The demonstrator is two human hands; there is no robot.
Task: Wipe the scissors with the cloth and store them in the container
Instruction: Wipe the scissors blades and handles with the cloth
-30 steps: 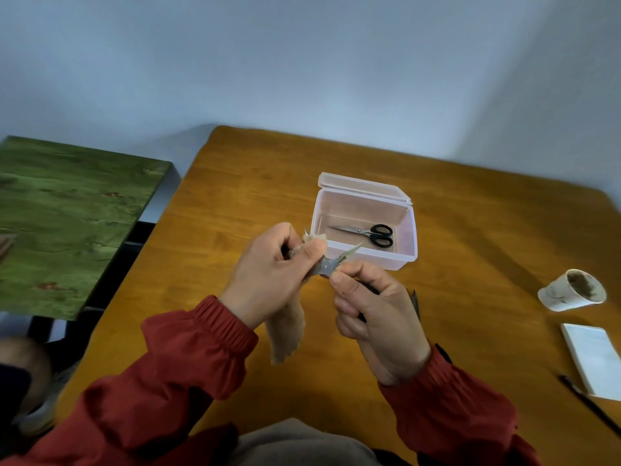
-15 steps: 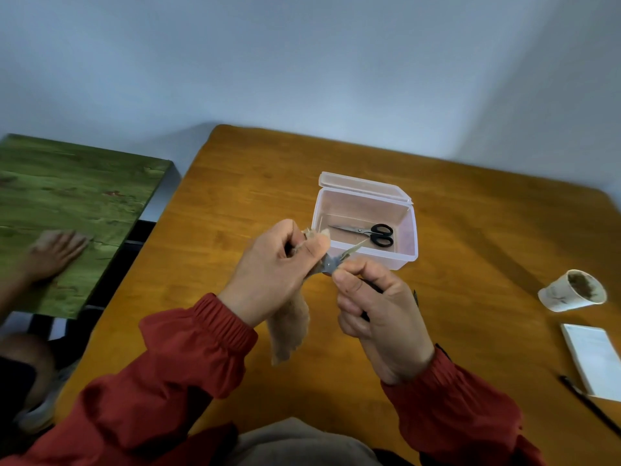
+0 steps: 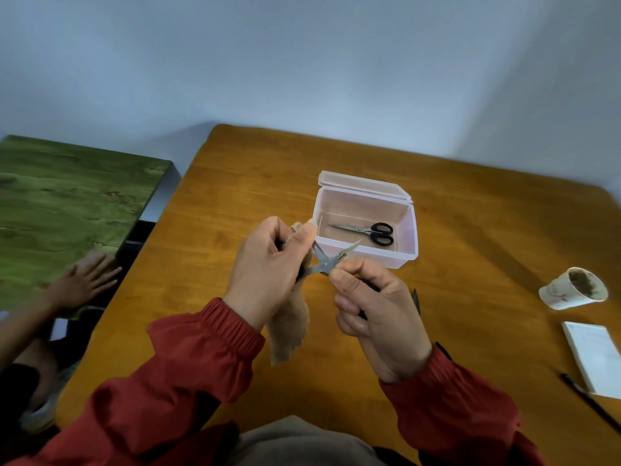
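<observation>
The fingers (image 3: pixel 304 235) of the left hand (image 3: pixel 268 274) pinch a tan, frayed-edged cloth (image 3: pixel 290 326) around one blade of a small pair of steel scissors (image 3: pixel 327 262), thumb pressed against the fold at the middle of the frame. The cloth hangs down from that grip below the hand. The right hand (image 3: pixel 376 317) is closed on the scissors' dark handles, which are mostly hidden in its curled fingers; the blades are spread, and the free blade points up and to the right, its tip in front of the near wall of the box. Both wrists come out of red elastic-cuffed sleeves (image 3: pixel 208 334).

Just beyond the hands, at centre frame, stands a clear rectangular plastic container (image 3: pixel 408 230) with its hinged lid tipped open at the back. Inside it a second pair of scissors with black handles (image 3: pixel 366 231) lies flat on the bottom, blades pointing left.

All this is on an orange-brown wooden table (image 3: pixel 235 183). At the right edge of the frame lie a tipped white paper cup (image 3: pixel 571 289), a white notepad (image 3: pixel 596 358) and a black pen (image 3: pixel 591 403). At the left, another person's hand (image 3: pixel 84 280) rests by a green-topped surface (image 3: pixel 67 203).
</observation>
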